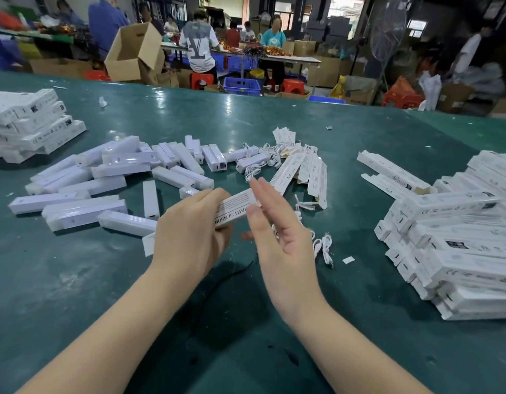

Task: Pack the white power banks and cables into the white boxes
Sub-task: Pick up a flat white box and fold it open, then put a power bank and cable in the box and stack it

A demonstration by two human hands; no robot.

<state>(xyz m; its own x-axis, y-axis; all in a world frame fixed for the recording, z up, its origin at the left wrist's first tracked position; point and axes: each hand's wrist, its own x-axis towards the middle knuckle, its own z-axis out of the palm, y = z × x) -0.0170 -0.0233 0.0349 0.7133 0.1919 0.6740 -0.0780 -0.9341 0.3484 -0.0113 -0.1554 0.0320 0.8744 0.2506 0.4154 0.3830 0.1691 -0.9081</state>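
Over the middle of the green table (246, 123), my left hand (189, 231) grips a long white printed cardboard box (234, 207), fingers curled round its near end. My right hand (277, 231) has straight fingers, flat against the box's far end. I reckon I'm closing the end flap: keep the left grip firm, press squarely, don't crush the card. Loose white power banks (109, 172) lie left, coiled white cables (322, 245) just right.
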